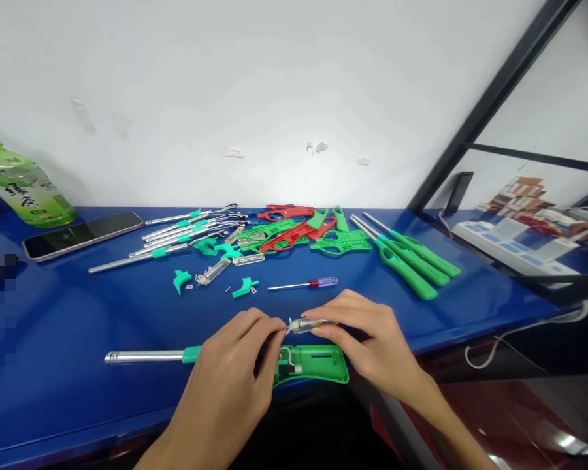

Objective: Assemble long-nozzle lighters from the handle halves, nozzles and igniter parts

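My left hand (235, 369) and my right hand (367, 343) meet near the front edge of the blue table (53, 326). Both pinch a small clear cylinder with a metal tip (306, 324), held level just above the table. Under the hands lies an opened green lighter body (316, 363) with a long metal tube (142, 356) pointing left; a thin wire and a dark part show inside it. The left fingers are curled at the cylinder's left end and the right fingers close over its right end.
A small red-handled screwdriver (306, 284) lies just beyond the hands. Farther back are several green and red lighter shells (298, 235), metal tubes (176, 238), three assembled green lighters (411, 261) and loose teal triggers (180, 281). A phone (81, 235) and a green bottle (22, 186) sit far left.
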`<action>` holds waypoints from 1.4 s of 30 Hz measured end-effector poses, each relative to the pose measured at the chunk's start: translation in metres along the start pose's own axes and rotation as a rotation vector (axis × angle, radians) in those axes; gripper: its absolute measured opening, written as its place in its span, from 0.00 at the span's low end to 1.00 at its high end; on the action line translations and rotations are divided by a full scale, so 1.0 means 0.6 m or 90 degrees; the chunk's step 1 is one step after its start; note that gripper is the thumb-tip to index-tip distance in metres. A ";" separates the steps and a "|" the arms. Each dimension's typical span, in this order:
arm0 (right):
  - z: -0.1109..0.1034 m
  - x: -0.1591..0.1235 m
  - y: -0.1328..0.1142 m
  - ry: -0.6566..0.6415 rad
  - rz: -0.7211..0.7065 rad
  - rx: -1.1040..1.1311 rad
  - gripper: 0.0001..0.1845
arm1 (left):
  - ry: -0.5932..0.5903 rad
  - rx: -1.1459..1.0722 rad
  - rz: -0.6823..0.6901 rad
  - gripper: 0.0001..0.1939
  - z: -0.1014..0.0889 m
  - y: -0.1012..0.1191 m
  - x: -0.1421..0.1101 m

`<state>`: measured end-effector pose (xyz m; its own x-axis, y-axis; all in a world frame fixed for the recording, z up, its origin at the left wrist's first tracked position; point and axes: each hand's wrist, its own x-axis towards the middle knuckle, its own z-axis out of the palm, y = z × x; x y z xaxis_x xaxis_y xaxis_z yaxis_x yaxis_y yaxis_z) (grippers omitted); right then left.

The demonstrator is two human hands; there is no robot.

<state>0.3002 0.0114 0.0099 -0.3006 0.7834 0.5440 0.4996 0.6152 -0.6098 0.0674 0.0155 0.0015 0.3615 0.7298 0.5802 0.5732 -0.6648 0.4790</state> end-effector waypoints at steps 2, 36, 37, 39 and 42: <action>0.001 0.001 -0.001 0.004 0.000 -0.007 0.10 | 0.008 0.014 0.008 0.09 0.002 -0.001 0.000; -0.001 0.002 -0.006 -0.092 -0.003 -0.051 0.10 | -0.011 0.146 0.092 0.09 -0.028 -0.008 -0.032; -0.001 0.002 -0.006 -0.095 -0.003 -0.052 0.10 | -0.015 0.146 0.088 0.09 -0.028 -0.008 -0.032; -0.001 0.001 -0.005 -0.099 -0.003 -0.052 0.11 | -0.027 0.143 0.086 0.09 -0.028 -0.009 -0.032; -0.001 0.002 -0.004 -0.099 -0.010 -0.048 0.12 | -0.036 0.134 0.089 0.08 -0.028 -0.009 -0.033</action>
<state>0.2991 0.0107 0.0124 -0.4277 0.7813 0.4546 0.5510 0.6240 -0.5541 0.0449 0.0022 -0.0015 0.4854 0.6450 0.5903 0.6534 -0.7162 0.2453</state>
